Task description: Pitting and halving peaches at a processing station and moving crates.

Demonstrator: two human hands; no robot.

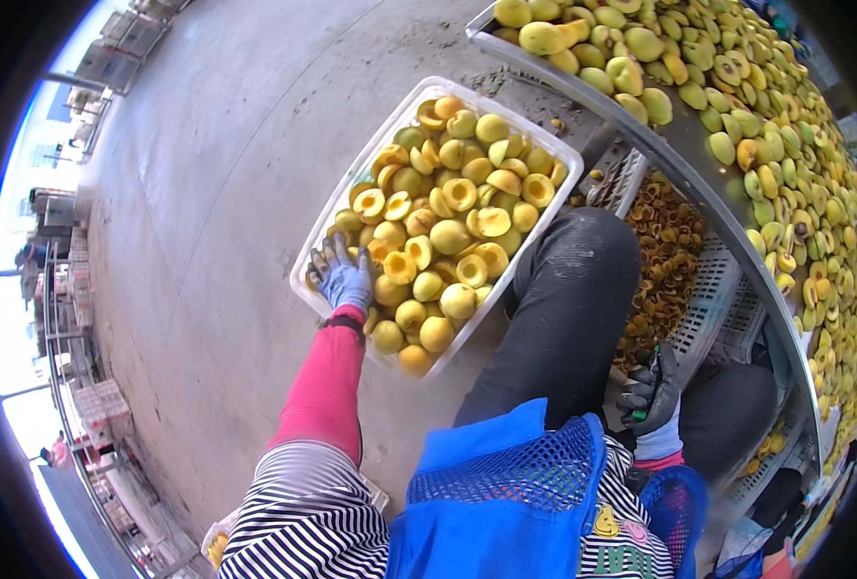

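My left hand [341,273], in a grey-blue work glove with dark fingertips, lies fingers apart on the fruit at the left edge of a white plastic crate [571,161]. The crate is heaped with yellow-green stone fruit [450,237], some whole-looking, others cut halves with hollow centres. By my right thigh, my right hand [649,398], gloved in dark grey, is closed around a small tool with green parts, perhaps a knife; its blade cannot be made out. Beside that hand stands a basket of brown, shrivelled fruit pieces [663,268].
A metal-edged table [743,250] piled with cut fruit halves [797,145] curves along the right. White slotted crates [710,297] stand beneath it. Dark debris [497,79] lies on the concrete floor [204,181]. Stacked crates [103,409] and a railing line the far left. Part of another person [775,564] shows at lower right.
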